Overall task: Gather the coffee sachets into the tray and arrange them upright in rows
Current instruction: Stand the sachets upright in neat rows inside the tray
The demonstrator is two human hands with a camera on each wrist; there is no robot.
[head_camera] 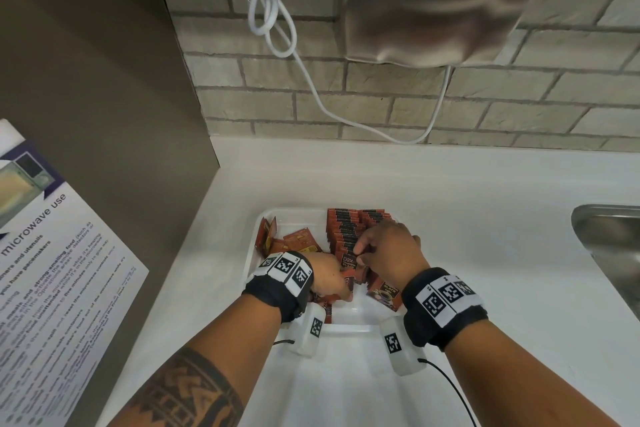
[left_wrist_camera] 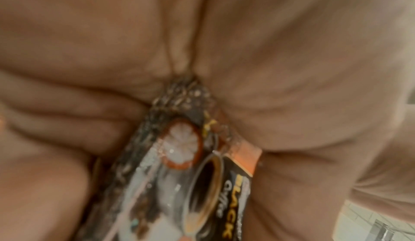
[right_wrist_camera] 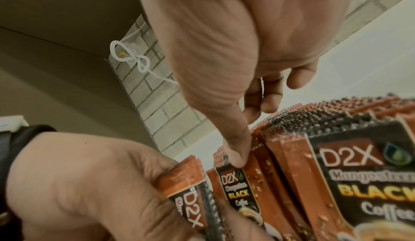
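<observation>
Head view: left hand (head_camera: 330, 279) grips sachets (head_camera: 346, 284) mid-tray (head_camera: 294, 213).

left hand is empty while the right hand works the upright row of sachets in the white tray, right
Not quite: the left hand grips a bunch of sachets, as the right wrist view shows. The rest holds: the right hand works the upright row in the white tray.
</observation>
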